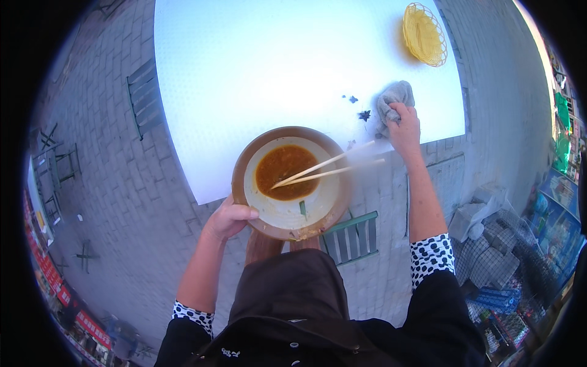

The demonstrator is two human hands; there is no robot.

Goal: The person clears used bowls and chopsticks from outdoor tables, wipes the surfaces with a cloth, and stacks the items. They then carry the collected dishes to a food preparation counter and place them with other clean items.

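My left hand grips the rim of a wide brown-rimmed bowl, thumb on top, in front of my body at the table's near edge. Brown broth lies in its bottom, and a pair of chopsticks leans over the right side. Bits of food cling to the near rim. On the white table, my right hand is closed around a crumpled grey cloth. Dark scraps that look like star anise lie just left of the cloth.
A yellow woven basket stands at the table's far right. Folding stools with slatted seats are at the left side and near my legs. Grey paving surrounds the table. Wire mesh over bundled items sits at the right.
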